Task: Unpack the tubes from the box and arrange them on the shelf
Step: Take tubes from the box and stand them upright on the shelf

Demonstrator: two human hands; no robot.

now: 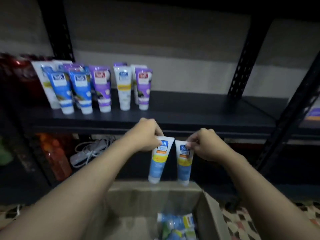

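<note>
My left hand pinches the flat top end of a white, yellow and blue tube, which hangs cap down. My right hand pinches the top of a second matching tube, hanging beside the first. Both tubes are above the open cardboard box, just below the front edge of the dark shelf. More tubes lie at the bottom of the box. Several tubes, blue, purple and white, stand cap down on the left part of the shelf.
Black perforated uprights frame the shelving. The lower level holds an orange bottle and a white power strip with cable. A dark red object sits at the far left of the shelf. Patterned flooring lies to the right of the box.
</note>
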